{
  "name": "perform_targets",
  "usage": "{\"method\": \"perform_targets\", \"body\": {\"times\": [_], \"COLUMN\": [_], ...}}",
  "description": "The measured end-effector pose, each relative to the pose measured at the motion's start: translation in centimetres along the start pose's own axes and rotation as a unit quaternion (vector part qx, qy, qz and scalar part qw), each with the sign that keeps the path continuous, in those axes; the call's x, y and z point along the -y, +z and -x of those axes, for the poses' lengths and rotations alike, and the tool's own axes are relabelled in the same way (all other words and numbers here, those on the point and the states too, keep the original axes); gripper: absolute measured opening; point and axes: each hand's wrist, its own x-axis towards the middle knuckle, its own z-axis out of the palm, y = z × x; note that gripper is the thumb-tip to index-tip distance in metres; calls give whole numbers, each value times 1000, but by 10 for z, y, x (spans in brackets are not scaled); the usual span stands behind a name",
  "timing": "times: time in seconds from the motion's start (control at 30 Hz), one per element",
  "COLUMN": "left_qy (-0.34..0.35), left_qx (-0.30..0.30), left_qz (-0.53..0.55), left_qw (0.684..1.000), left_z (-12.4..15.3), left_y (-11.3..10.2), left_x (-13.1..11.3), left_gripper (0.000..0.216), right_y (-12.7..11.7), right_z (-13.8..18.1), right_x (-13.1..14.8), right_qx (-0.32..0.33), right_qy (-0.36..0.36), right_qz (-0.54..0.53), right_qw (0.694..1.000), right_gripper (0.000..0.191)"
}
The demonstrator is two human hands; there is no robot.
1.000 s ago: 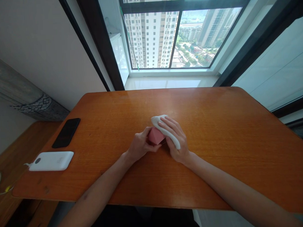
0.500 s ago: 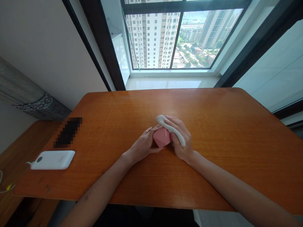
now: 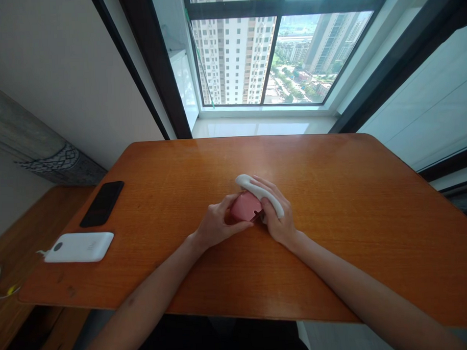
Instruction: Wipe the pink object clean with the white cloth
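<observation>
Looks like you spun the pink block (image 3: 244, 207) your left hand (image 3: 217, 224) pinches, new side toward the cloth (image 3: 259, 189) your right hand (image 3: 284, 228) clutches.

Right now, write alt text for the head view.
The left hand holds a pink object while the right hand holds a white cloth against it over a wooden table. A black phone and white device lie on the left; a window stands beyond.

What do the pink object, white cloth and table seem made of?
Pink object: maybe hard plastic, smooth; even colour, faint sheen.
White cloth: likely soft fabric, matte; rounded bends.
Table: wood or veneer, satin finish; grain lines, soft glare.
</observation>
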Motion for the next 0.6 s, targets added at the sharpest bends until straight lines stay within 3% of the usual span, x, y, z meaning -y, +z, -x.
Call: {"method": "perform_targets", "body": {"times": [0.1,0.23,0.3,0.47,0.6], "left_qy": [-10,-2,-3,-2,5], "left_qx": [3,3,-2,-2,-2], "left_qz": [11,9,1,3,-8], "left_qw": [1000,1000,1000,1000,1000], "left_z": [0,2,2,1,2], "left_y": [-1,-2,-1,0,0], "left_x": [0,2,3,2,3], "left_gripper": [73,71,69,74,68], "right_y": [1,-2,-2,0,0], "right_z": [1,4,4,3,6], "right_x": [0,5,5,2,3], "right_qx": [-22,26,37,-16,34], "right_qy": [47,-105,-130,-25,-147], "right_qz": [-28,50,59,19,79], "right_qw": [998,993,989,999,985], "right_gripper": [44,51,52,48,56]}}
